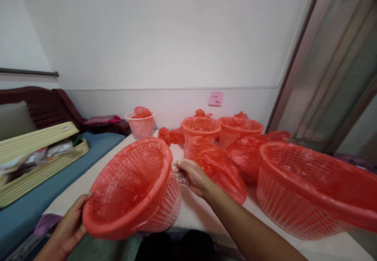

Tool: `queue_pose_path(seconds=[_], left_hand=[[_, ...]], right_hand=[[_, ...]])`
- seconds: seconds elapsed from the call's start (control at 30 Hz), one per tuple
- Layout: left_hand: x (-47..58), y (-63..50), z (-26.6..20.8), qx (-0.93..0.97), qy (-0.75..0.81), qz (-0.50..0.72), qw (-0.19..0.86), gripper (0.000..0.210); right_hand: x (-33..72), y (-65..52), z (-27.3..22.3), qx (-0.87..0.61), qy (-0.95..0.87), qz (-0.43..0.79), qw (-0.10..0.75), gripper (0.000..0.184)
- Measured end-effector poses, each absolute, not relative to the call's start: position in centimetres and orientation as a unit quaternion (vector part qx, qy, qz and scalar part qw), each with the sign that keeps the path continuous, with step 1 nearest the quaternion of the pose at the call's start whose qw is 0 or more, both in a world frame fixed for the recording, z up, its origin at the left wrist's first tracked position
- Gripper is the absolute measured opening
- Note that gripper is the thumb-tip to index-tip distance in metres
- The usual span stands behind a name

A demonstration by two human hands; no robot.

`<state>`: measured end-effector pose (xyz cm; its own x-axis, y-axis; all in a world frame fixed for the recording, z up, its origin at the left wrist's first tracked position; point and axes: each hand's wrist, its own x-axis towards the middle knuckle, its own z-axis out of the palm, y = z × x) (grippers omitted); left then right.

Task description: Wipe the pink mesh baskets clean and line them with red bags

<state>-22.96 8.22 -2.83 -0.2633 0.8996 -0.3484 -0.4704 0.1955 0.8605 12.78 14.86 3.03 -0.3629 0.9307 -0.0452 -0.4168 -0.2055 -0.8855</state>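
A pink plastic laundry basket (166,208) with a perforated wall is tilted towards me. A translucent red plastic bag (123,186) lines it and folds over its rim. My left hand (72,221) grips the basket by its left rim, thumb on the near side. Just off the basket's right side is my right hand (190,176), its fingers curled in with nothing visible between them. Right of that hand lies a loose, crumpled red plastic bag (219,170).
A larger lined basket (294,198) stands at the right of the pale tabletop (203,218). At the back are two lined baskets (200,129) (240,129) and a small pink basket (141,127). A yellow case (59,159) lies on the blue bed (103,141).
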Motion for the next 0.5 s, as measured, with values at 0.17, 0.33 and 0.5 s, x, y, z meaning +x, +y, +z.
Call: queue_pose_path(seconds=[0.17,0.33,0.5], left_hand=[[-22.2,8.0,-2.2,0.195,0.523,0.601,0.572,0.01],[-22.0,7.5,-1.9,0.201,0.529,0.597,0.569,0.01],[-21.7,7.4,-1.8,0.179,0.539,0.601,0.562,0.009]], right_hand=[[11.9,14.4,3.5,-0.304,-0.435,0.711,0.461,0.027],[11.9,14.2,3.2,-0.316,-0.435,0.715,0.447,0.017],[12.5,14.0,2.7,-0.349,-0.478,0.674,0.442,0.016]])
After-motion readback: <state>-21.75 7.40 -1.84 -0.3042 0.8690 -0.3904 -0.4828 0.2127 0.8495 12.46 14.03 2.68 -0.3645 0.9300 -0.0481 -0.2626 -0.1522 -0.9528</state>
